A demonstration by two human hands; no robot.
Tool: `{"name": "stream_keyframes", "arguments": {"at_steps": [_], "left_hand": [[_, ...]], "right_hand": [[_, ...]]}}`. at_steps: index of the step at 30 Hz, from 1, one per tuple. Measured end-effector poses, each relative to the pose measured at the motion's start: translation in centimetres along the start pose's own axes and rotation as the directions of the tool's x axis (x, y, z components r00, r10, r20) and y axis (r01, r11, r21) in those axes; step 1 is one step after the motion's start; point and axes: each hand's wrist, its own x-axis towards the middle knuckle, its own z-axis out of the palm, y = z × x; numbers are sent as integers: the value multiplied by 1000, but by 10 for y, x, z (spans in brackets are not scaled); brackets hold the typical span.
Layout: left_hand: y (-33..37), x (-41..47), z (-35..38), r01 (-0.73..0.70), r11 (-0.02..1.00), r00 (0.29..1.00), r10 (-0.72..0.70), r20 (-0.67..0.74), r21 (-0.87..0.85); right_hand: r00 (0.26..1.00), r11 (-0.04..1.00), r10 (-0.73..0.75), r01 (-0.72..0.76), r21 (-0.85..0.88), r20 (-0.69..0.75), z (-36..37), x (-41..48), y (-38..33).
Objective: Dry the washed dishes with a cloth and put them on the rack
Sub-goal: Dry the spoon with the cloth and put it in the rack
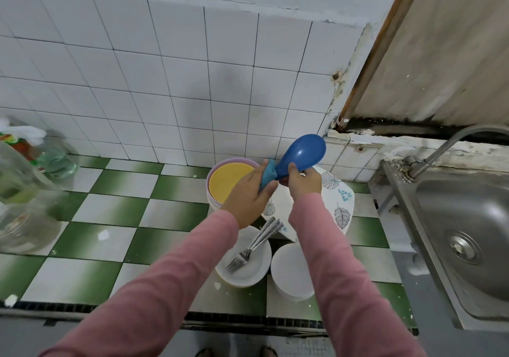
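Holding a blue spoon [301, 151] above the table's [110, 210] back corner, the right hand [303, 181] pinches its handle while the left hand's [249, 194] grip wraps a blue cloth [268, 173] round it. Open tile lies to the left; the sink [468, 219] borders the right. Two stacks of white plates [292, 271] sit below, one carrying forks [253, 243] whose number is unclear. Sleeves partly hide a leaf-patterned plate [341, 205].

wall [165, 81]: white sq. tiles, plaster strip above
counter [110, 219]: green/white checker tiles
sink [468, 219]: steel, counter's right edge, tap [454, 141] behind
top right: wood frame [380, 42]
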Motion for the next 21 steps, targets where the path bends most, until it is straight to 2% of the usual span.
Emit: {"name": "stream_keyframes", "arguments": {"at_steps": [4, 7, 16, 21], "left_hand": [[7, 1, -9, 156, 966, 987, -143, 74, -206], [2, 5, -16, 97, 989, 992, -88, 87, -109], [-8, 7, -17, 92, 996, 996, -92, 1, -7], [-3, 2, -18, 72, 997, 997, -72, 6, 25]], "right_hand": [[1000, 998, -18, 17, 60, 12, -6, -2, -1], [999, 997, -30, 27, 67, 42, -5, -5, -3], [994, 996, -6, -3, 92, 108, -4, -11, -10], [996, 993, 4, -15, 116, 89, -8, -10, -13]]}}
